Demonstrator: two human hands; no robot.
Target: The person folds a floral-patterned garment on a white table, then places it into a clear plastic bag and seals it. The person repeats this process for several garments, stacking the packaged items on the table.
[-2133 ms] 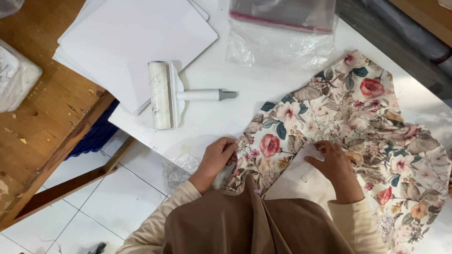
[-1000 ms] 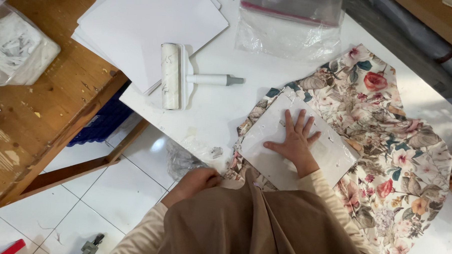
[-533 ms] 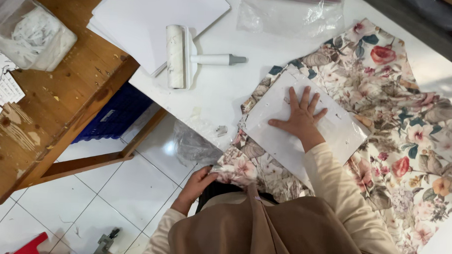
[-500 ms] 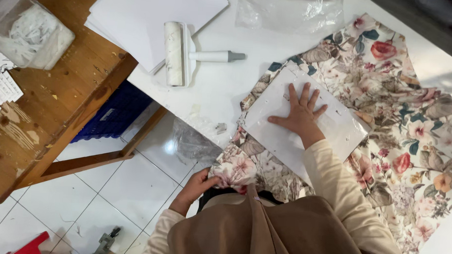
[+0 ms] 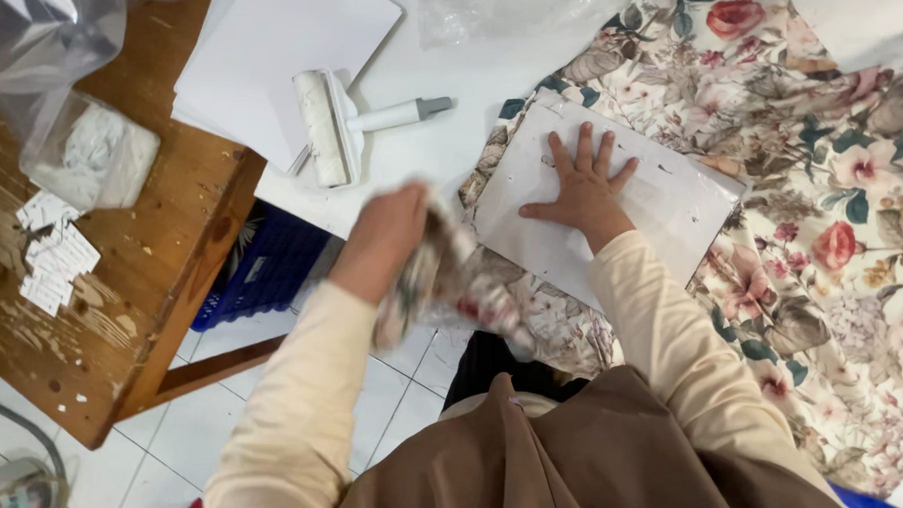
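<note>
— White tabletop (image 5: 425, 153) is filling the middle of the head view, with a worn wooden bench (image 5: 90, 301) butting against it on the left and pale floor tiles showing below. What are the hands doing?

— Her right hand (image 5: 584, 184) is lying flat with the fingers spread wide, pressing a white card sheet (image 5: 673, 207) onto the floral fabric (image 5: 824, 197), gripping nothing. The left hand (image 5: 392, 232) is blurring with motion; its fingers are closed around the fabric's near corner (image 5: 450, 284), lifting it up off the table edge toward the card.

— Where could this be going wrong?

— I'd judge the card is at risk of skidding, since only one palm is pinning it while the other hand is tugging the cloth beneath it. A hard pull could also be dragging in a crease, and the fold might be landing crooked across the card's edge.

— Anything nearby in the way?

— A white lint roller (image 5: 336, 125) is lying beside a stack of white sheets (image 5: 278, 58), near the moving left hand, so a wide sweep could be knocking it. Small paper tags (image 5: 56, 265) and a clear bag (image 5: 90, 156) are sitting well apart on the bench.
</note>
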